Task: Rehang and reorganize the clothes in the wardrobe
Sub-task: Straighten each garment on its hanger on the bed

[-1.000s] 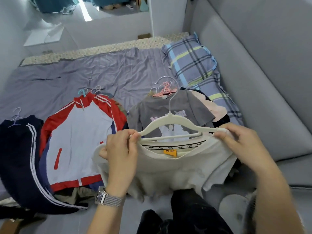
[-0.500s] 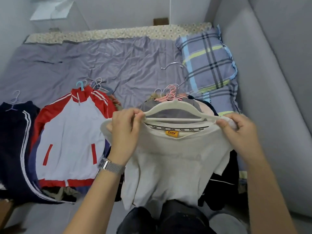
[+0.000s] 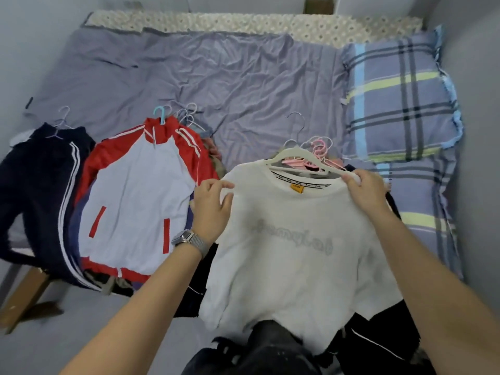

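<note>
A white T-shirt (image 3: 292, 239) with grey lettering hangs on a white hanger (image 3: 295, 152) above the bed's near edge. My left hand (image 3: 213, 204) pinches the shirt's left shoulder. My right hand (image 3: 365, 190) grips the right shoulder together with the hanger's right end. The shirt covers a pile of dark clothes on pink hangers (image 3: 319, 150).
A red and white jacket (image 3: 135, 207) on a blue hanger lies to the left, with a navy striped garment (image 3: 40, 190) beside it. A plaid pillow (image 3: 400, 104) lies at the right by the grey wall. The purple sheet (image 3: 230, 82) stretches behind. A wooden bed frame corner (image 3: 24, 296) shows lower left.
The shirt now sits fully over both hanger shoulders and hangs spread out, showing its lettering. Both hands moved outward to the shoulders, and the view tilted further down.
</note>
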